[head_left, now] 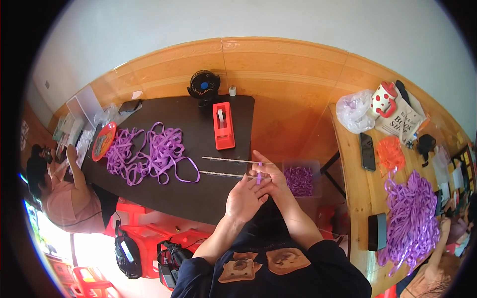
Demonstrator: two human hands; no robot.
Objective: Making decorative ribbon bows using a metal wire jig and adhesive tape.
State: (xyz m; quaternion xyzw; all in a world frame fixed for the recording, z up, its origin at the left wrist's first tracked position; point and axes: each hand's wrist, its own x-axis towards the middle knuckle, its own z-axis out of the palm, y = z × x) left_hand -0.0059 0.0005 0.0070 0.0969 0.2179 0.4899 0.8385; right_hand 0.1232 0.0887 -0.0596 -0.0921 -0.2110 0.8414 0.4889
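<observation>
Two thin metal rods [226, 160] stick out past the right edge of the dark table, roughly side by side. A short piece of purple ribbon [259, 173] crosses between them near their right ends. My right hand [272, 180] closes about the ribbon and these rod ends, with one finger stretched up beside the farther rod. My left hand [243, 199] lies palm up just nearer to me, its thumb by the nearer rod and its fingers apart, reaching toward my right hand. Part of the ribbon is hidden by fingers. A loose purple ribbon heap [166, 151] lies left on the table.
On the dark table [198, 198] stand a red tape dispenser [223, 126], a black fan [204, 85] and an orange plate [104, 141]. A clear bin [299, 180] holds small purple pieces. The wooden table [354, 208] bears a phone [367, 151] and more ribbon [410, 218]. People sit at both sides.
</observation>
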